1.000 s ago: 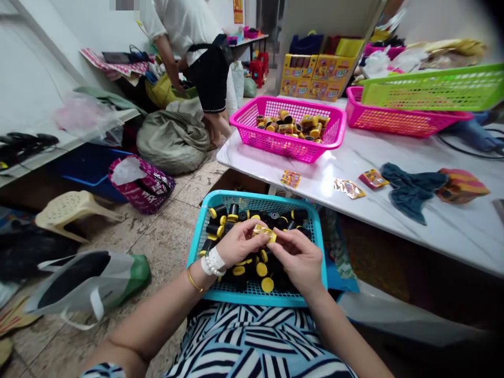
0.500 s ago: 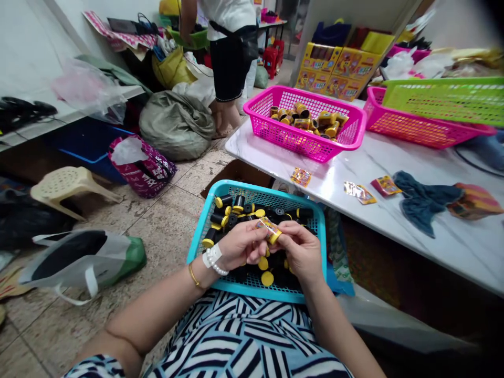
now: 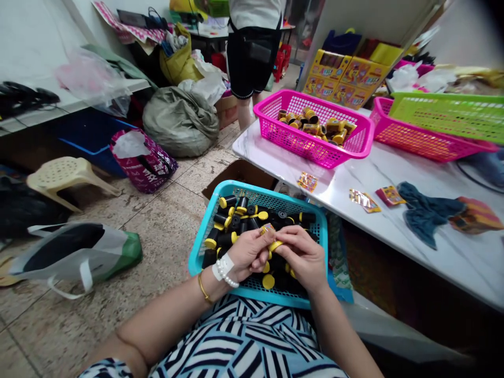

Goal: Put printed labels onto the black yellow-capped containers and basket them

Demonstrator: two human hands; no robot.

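A turquoise basket (image 3: 200, 242) rests on my lap, filled with several small black cylinders with yellow caps (image 3: 224, 220). Over it, my left hand (image 3: 246, 253) and my right hand (image 3: 301, 256) meet, both closed around one small yellow-capped piece (image 3: 273, 244) with a shiny yellow label on it. A pearl bracelet and a gold bangle circle my left wrist.
A white marble table (image 3: 452, 247) stands to the right with a pink basket (image 3: 311, 144) of labelled pieces, loose stickers (image 3: 307, 181), a dark cloth (image 3: 423, 212), and further pink and green baskets. Another person (image 3: 254, 50) stands behind. A plastic stool (image 3: 65, 176) and bags lie on the floor at left.
My hands have lowered toward the basket, still working the same small piece. The view has shifted, and the person at the back has straightened and moved right.
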